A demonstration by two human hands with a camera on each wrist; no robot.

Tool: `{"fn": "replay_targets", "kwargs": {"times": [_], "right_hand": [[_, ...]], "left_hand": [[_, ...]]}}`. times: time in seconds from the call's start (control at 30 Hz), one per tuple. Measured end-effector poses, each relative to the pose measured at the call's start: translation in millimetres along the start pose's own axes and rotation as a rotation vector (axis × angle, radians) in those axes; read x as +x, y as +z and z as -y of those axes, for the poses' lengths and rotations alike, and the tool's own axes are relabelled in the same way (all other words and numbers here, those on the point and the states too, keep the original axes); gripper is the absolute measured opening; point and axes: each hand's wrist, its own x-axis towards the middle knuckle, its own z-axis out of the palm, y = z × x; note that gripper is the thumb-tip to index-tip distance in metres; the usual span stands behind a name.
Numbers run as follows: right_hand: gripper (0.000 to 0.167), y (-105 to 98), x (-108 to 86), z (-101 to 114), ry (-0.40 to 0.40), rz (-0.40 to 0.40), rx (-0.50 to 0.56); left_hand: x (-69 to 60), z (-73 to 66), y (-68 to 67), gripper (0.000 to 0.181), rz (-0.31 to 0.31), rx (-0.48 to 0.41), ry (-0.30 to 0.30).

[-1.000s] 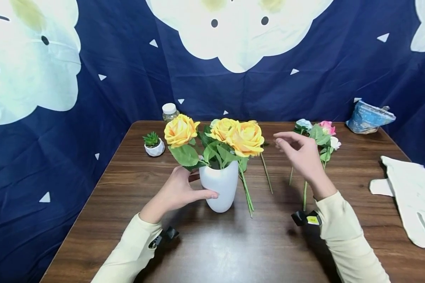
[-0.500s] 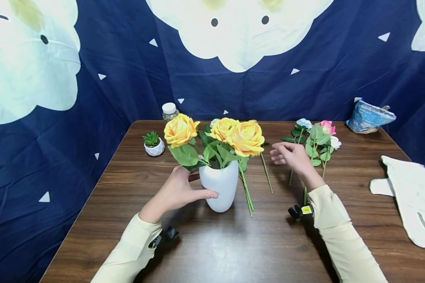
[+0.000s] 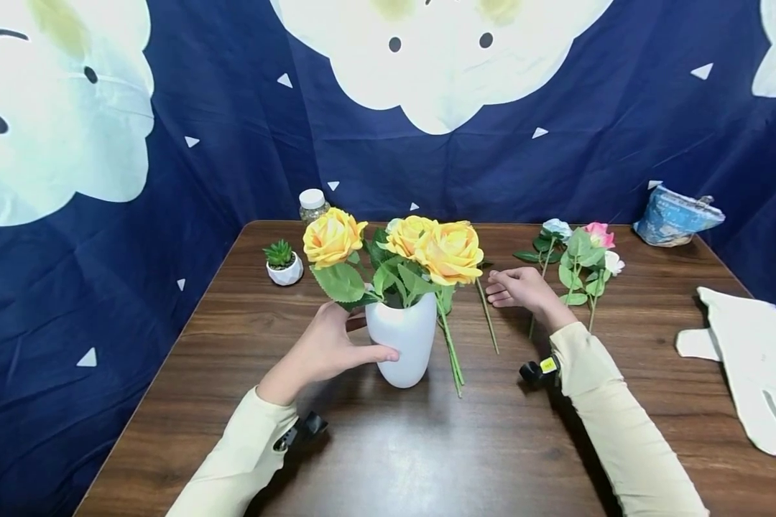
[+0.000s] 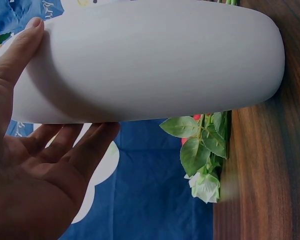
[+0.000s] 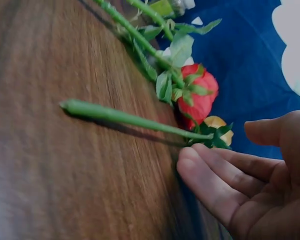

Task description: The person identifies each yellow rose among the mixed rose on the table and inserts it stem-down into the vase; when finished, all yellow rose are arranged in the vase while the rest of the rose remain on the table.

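Note:
A white vase (image 3: 401,345) stands on the wooden table, with several yellow roses (image 3: 450,253) above its mouth. My left hand (image 3: 326,346) holds the vase from the left, thumb on the near side and fingers reaching behind it. The left wrist view shows thumb and fingertips against the smooth vase wall (image 4: 155,60). To the right of the vase, my right hand (image 3: 524,291) is beside a thin green flower stem (image 3: 488,319) lying on the table. In the right wrist view, its thumb is apart from the fingers, whose tips are close to the stem (image 5: 125,117); contact is unclear.
Two green stems (image 3: 451,352) lie just right of the vase. Blue (image 3: 557,230), pink (image 3: 598,235) and white (image 3: 613,263) flowers lie at the back right. A blue pouch (image 3: 675,217), white gloves (image 3: 746,359), a potted succulent (image 3: 284,270) and a lidded jar (image 3: 312,204) are around.
My right hand has moved left and down, from near the blue and pink flowers toward the single stem. The left hand and the vase have stayed in place.

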Motion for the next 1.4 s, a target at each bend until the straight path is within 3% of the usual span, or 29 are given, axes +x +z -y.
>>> {"fn": "replay_targets", "kwargs": {"times": [0.23, 0.83, 1.13, 1.4], "right_hand": [[0.046, -4, 12.8, -2, 0.076, 0.050, 0.056], [0.043, -10, 29.0, 2, 0.114, 0.132, 0.003], [0.045, -6, 33.2, 5, 0.145, 0.125, -0.025], [0.043, -1, 35.0, 8, 0.123, 0.118, -0.052]], "left_hand": [[-1.1, -0.9, 1.9, 0.081, 0.008, -0.038, -0.004], [0.9, -0.6, 3.4, 0.082, 0.006, -0.013, 0.009], [1.7, -0.3, 3.5, 0.082, 0.006, -0.016, 0.006], [-0.1, -1.6, 0.7, 0.083, -0.004, -0.018, 0.002]]}}
